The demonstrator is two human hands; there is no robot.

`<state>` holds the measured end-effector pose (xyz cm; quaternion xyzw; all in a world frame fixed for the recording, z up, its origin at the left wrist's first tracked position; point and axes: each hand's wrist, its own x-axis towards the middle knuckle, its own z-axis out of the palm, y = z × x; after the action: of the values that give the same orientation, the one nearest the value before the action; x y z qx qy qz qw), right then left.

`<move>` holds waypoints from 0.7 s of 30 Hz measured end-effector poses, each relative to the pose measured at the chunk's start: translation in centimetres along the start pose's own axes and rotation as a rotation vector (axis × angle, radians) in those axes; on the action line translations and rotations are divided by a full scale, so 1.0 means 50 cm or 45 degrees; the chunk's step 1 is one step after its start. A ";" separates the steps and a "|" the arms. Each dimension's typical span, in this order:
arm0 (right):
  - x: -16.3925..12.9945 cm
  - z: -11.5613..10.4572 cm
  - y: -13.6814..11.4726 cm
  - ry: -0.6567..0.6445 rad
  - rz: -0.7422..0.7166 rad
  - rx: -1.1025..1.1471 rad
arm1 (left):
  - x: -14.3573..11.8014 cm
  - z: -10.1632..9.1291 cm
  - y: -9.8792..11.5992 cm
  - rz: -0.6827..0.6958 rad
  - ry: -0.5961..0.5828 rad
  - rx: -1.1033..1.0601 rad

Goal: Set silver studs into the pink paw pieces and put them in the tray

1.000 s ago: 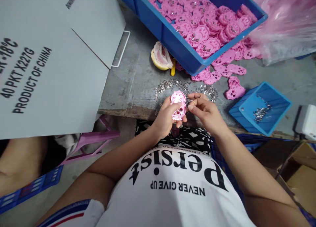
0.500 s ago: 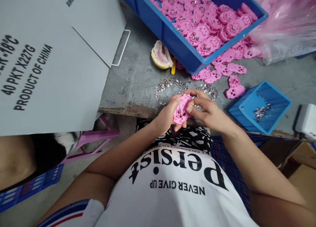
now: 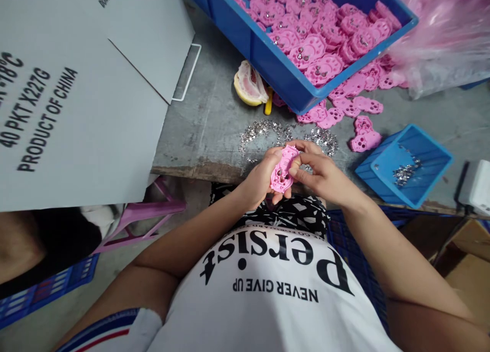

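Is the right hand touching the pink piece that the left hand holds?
Touching. The head view shows the right hand with its fingertips pressed on the pink piece, which the left hand grips from the other side.

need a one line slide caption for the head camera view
Left hand and right hand hold a pink plastic part above scattered silver bits, blue bin of pink parts behind.

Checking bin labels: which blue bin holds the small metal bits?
The small blue bin by the right hand; the large blue bin holds pink parts.
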<state>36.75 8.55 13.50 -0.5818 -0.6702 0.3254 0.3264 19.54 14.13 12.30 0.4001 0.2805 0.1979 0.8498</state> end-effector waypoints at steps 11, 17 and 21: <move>-0.007 0.023 0.012 0.181 0.121 0.232 | -0.002 -0.001 -0.009 0.043 0.062 0.013; -0.008 0.026 0.031 0.499 0.205 0.446 | -0.002 -0.018 -0.007 0.040 0.113 0.038; -0.003 0.026 0.075 0.720 0.277 0.449 | -0.004 -0.041 -0.011 0.077 0.170 0.075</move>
<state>37.83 8.75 9.69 -0.6516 -0.4210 0.2950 0.5578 18.14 14.85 10.86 0.4192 0.3299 0.2414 0.8107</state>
